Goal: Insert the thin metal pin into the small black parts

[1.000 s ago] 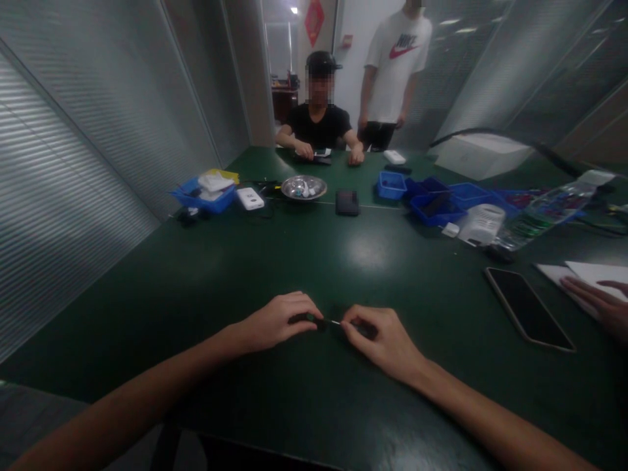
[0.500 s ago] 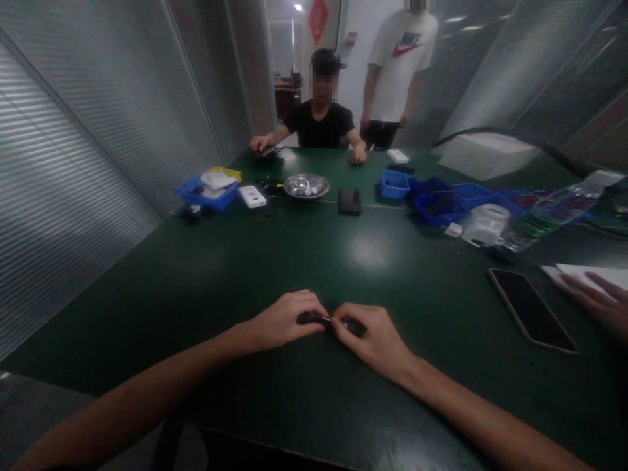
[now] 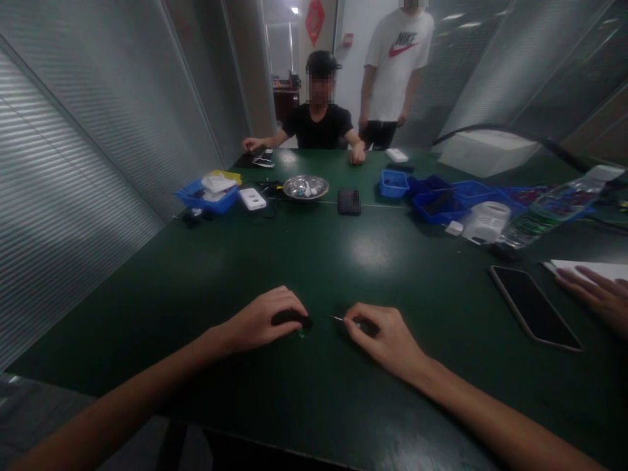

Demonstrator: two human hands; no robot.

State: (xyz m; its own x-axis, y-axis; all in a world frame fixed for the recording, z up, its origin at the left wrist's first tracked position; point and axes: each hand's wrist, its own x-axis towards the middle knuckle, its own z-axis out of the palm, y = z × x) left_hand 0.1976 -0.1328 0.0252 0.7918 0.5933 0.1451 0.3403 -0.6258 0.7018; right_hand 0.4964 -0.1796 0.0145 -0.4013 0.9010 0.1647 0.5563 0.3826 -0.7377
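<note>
On the table (image 3: 314,261), a smartphone (image 3: 536,307) lay right of my right hand (image 3: 392,333), with a bottle (image 3: 549,208) behind it; further ahead, a bowl (image 3: 289,188) stood right of a power bank (image 3: 252,199).

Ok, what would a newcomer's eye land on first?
Probably low in the middle, where the left hand holds a dark piece and the right hand a thin metal shaft pointing toward it. Farther back, a shiny metal dish in the middle and a clear plastic bottle at right stand out.
</note>
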